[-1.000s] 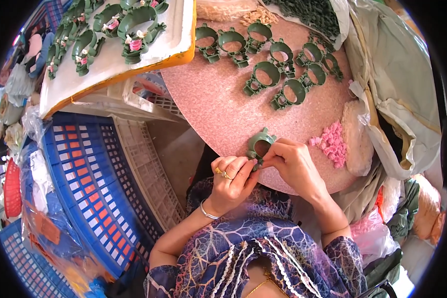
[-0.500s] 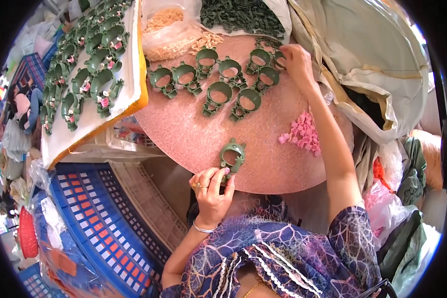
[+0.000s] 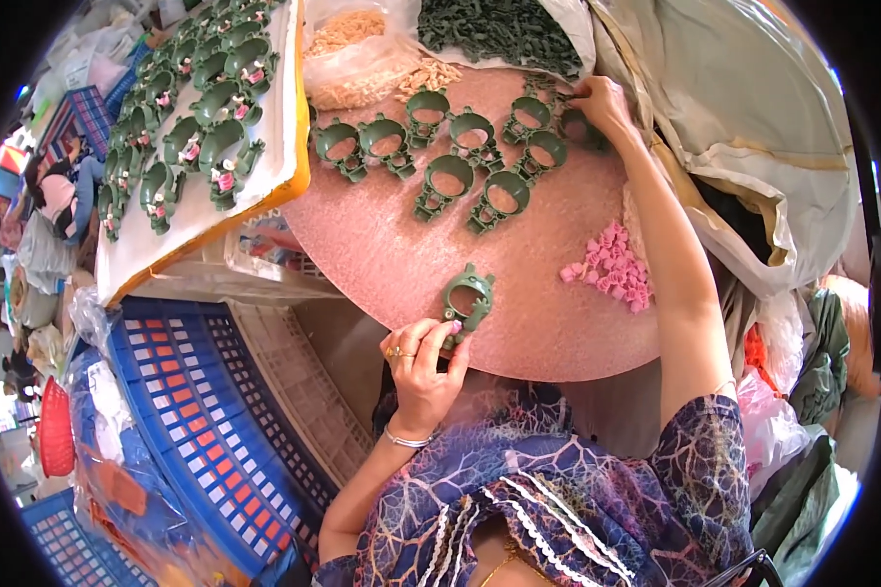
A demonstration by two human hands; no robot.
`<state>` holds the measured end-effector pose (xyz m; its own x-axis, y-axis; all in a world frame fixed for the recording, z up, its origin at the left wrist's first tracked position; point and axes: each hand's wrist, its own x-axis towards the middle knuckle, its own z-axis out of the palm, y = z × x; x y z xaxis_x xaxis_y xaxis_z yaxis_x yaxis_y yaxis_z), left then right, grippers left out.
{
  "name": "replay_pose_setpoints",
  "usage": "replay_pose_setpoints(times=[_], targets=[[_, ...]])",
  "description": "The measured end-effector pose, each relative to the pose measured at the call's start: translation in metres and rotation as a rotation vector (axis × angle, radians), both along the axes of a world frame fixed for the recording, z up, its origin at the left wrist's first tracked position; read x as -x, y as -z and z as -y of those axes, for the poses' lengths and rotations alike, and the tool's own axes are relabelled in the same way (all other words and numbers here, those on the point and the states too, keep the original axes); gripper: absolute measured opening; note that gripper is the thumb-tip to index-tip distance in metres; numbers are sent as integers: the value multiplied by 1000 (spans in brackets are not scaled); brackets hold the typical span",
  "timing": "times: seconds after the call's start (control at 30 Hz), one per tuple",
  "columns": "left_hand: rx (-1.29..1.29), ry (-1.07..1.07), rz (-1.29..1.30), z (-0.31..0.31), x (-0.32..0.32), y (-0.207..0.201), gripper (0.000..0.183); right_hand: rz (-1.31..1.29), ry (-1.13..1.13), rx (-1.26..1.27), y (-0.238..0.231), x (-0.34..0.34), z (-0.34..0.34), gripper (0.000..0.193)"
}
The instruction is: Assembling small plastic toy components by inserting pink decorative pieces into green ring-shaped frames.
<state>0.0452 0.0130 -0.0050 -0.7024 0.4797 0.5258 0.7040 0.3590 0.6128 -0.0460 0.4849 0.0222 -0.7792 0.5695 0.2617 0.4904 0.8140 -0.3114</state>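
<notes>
My left hand (image 3: pixel 426 377) pinches the lower end of a green plastic figure (image 3: pixel 484 311) with a wide round opening and small ears, held at the table's near edge. At the far right, my right hand (image 3: pixel 607 106) reaches to the small dark green pieces (image 3: pixel 548 88), its fingers closed together; whatever is between them is too small to tell. Just below those fingers lies another green figure (image 3: pixel 579 129), partly covered. Several similar green figures (image 3: pixel 447 176) with round openings stand in a group on the pink round table (image 3: pixel 392 264).
Small pink pieces (image 3: pixel 612 269) lie in a pile near my right forearm. Bags of beige pieces (image 3: pixel 347 59) and dark green pieces (image 3: pixel 499 34) stand at the back. To the left are a white board (image 3: pixel 274 147) bearing finished-looking figures and a blue basket (image 3: pixel 191 421).
My right hand has shifted slightly away from the figure it was beside, toward the small green pieces. My left hand still grips its figure. The whole view has shifted a little.
</notes>
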Motion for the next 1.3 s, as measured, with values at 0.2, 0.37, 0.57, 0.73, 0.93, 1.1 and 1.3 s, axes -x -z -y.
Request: replay_pose_setpoints(times=[0.2,0.37,0.57,0.73,0.93,1.1,1.3], targets=[[-37,-15,6,4,0,3,36,-239,-126,540,-56,-39,117,24],[-53,8,11,0,-1,2,36,-84,-296,1477,-55,-105,200,26],[-51,15,30,2,0,-1,34,-35,-611,720,-51,-126,260,21],[-55,9,38,2,0,1,34,-76,-779,532,-49,-121,268,18],[-57,13,37,2,0,0,34,-134,-694,753,-42,-123,275,22],[-71,-5,29,3,-2,0,35,-98,-715,852,-47,-122,267,26],[-45,17,47,3,-1,2,34,-453,-517,2006,-26,-124,257,32]])
